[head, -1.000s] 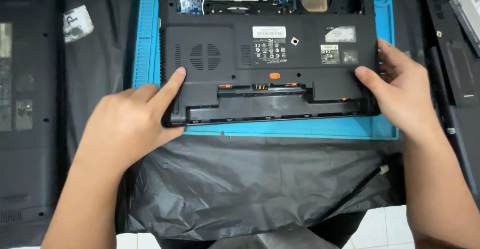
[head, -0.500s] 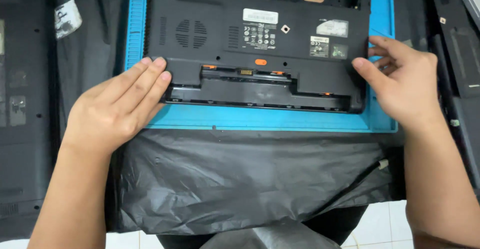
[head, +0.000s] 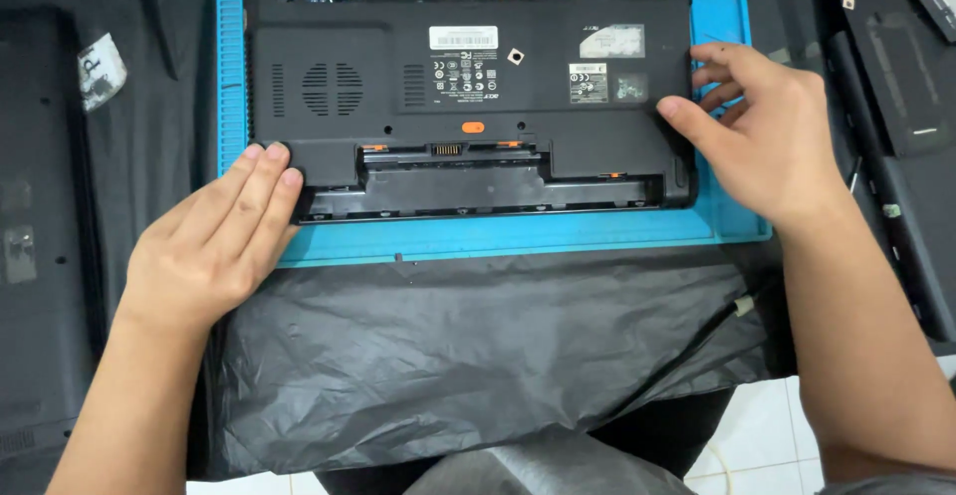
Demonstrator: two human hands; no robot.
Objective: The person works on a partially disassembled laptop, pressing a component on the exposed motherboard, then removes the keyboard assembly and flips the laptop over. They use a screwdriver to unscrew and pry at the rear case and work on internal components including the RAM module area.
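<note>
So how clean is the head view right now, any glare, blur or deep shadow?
Head view: even, soft light, sharp on the laptop and both hands; left hand and right hand show no motion blur; faint sheen on the black plastic sheet; dark panels at the edges lose detail.

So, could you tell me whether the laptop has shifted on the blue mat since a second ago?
Yes. The laptop has slid away from the person, so more of the blue mat shows along its near edge.
</note>
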